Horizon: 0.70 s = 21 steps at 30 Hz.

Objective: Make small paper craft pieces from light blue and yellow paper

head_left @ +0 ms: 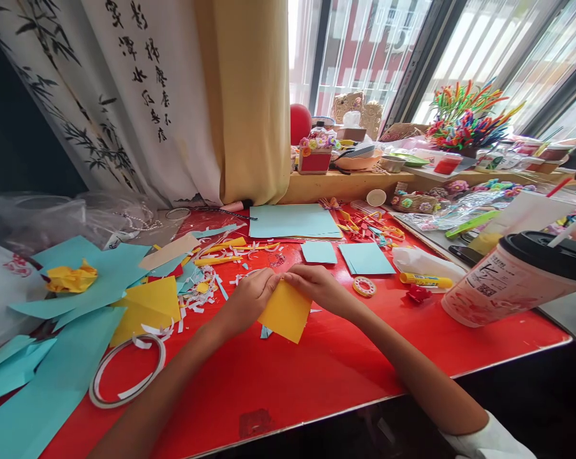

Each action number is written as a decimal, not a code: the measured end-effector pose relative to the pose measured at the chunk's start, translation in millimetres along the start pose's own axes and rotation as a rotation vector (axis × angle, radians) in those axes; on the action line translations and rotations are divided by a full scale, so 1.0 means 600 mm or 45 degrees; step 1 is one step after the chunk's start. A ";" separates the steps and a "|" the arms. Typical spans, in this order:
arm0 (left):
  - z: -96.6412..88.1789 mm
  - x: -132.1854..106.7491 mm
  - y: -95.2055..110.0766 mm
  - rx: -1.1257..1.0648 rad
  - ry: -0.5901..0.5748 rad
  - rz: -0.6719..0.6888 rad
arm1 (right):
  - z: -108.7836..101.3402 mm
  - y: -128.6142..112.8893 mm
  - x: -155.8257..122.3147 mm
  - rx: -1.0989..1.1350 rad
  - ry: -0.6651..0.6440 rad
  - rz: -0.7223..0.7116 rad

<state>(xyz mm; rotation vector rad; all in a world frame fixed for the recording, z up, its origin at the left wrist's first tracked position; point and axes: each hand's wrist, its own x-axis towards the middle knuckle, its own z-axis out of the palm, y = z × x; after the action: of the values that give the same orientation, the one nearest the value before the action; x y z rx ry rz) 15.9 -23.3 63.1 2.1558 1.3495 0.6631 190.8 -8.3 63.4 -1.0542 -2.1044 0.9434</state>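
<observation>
A square of yellow paper (286, 313) is held up just over the red table, one corner pointing toward me. My left hand (255, 294) pinches it at its far corner, thumb on top. From the other side my right hand (314, 285) grips the same corner, so the fingertips of both hands nearly meet. The hands cover that corner, and I cannot see whether it is folded. A small blue scrap (266, 332) lies under the paper's left edge. Just beyond the hands lie a small light-blue paper square (319, 252) and a stack of larger blue squares (367, 259).
Left are a tape roll (160, 364), yellow paper (148, 306), blue sheets (84, 344) and paper scraps (204, 287). Right are a small patterned ring (365, 287), a glue stick (426, 280) and a tilted drink cup (501, 280). Blue sheets (295, 221) lie at the back of the red table (345, 376).
</observation>
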 end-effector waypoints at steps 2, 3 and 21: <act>0.001 0.001 -0.002 0.025 -0.015 0.032 | 0.000 0.001 -0.001 0.081 -0.050 0.082; 0.002 0.001 -0.003 0.034 -0.017 0.060 | 0.000 0.002 -0.001 0.119 -0.074 0.111; 0.010 0.001 -0.012 0.000 -0.056 0.095 | -0.003 0.004 -0.004 0.214 -0.240 0.120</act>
<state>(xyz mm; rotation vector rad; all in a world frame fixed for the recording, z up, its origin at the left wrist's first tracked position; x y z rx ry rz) 15.3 -20.9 54.3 2.2170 1.2514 0.6406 194.5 -8.7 62.0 -1.0192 -2.0949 1.2867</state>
